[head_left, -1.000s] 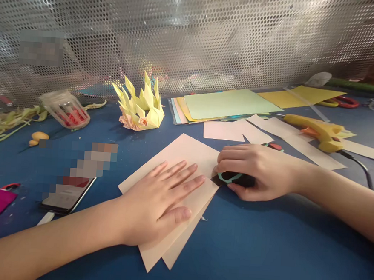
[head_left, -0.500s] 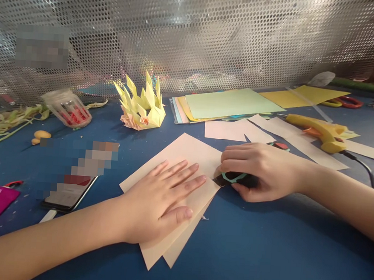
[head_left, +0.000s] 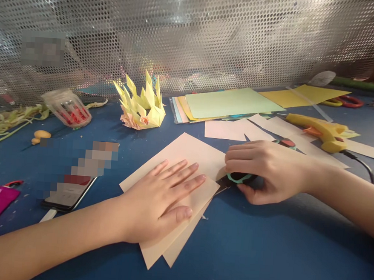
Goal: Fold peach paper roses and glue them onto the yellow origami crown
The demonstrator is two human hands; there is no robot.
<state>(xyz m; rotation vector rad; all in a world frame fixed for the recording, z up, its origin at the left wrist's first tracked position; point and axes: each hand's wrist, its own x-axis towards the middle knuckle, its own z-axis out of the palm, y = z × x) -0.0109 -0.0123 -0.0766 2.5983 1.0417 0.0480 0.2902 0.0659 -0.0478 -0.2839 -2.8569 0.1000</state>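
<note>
My left hand (head_left: 165, 202) lies flat with fingers spread on a pale pink sheet of paper (head_left: 183, 150), pressing it to the table. The paper looks folded in layers, and a lower layer (head_left: 179, 246) sticks out at the near side. In my right hand (head_left: 261, 171) is a utility knife (head_left: 240, 178) with a black and teal handle. Its dark blade (head_left: 225, 183) is at the paper's right corner, where the layers part. My fingers hide much of the handle; a red and teal end (head_left: 286, 142) shows behind the hand.
Pink paper offcuts (head_left: 226, 130) and a yellow glue gun (head_left: 322, 128) with a cord lie right. Behind are a stack of coloured paper (head_left: 234, 104) and a yellow paper crown (head_left: 147, 107). A jar (head_left: 69, 108) and a phone (head_left: 70, 196) are left; perforated metal (head_left: 194, 38) stands behind.
My right hand has shifted slightly to the right with the knife, and the layers at the right corner now lie farther apart. My left hand has stayed in place.
</note>
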